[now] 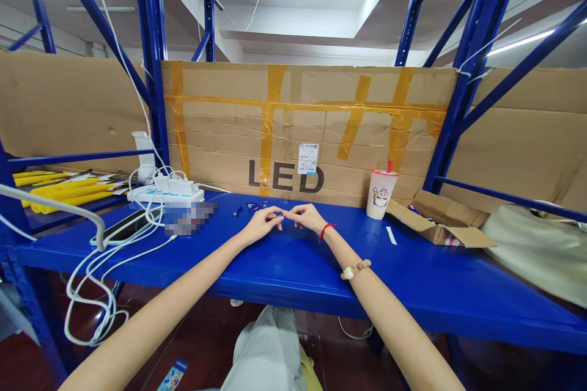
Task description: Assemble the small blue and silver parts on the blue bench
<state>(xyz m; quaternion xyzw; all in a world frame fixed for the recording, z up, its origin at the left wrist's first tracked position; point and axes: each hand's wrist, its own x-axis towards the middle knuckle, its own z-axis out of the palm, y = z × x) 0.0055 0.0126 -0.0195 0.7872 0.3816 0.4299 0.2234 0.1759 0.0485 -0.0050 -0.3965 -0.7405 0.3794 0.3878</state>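
Fingers of the left hand (262, 224) and right hand (308, 218) are drawn in narrow, meeting at the tips over the blue tabletop (413, 287), left of the paper cup (381, 195). Something small and dark may sit between them, but I cannot tell whether they hold it. Bringing both sets of fingertips together suggests close work on one tiny thing.

Farther left of the cup than the fingers lie small blue pieces: a loose cluster (252, 206) just beyond the left hand, and one piece (238, 211) beside it, none of these touching the fingers. They seem set there for easy reach. Behind the cup stands the cardboard sheet marked LED (220, 134), perhaps as a backing wall. The cup stands upright near it, probably to stay clear of the hands. Right of the cup, an open cardboard box (472, 237) has its flaps spread, likely for access.
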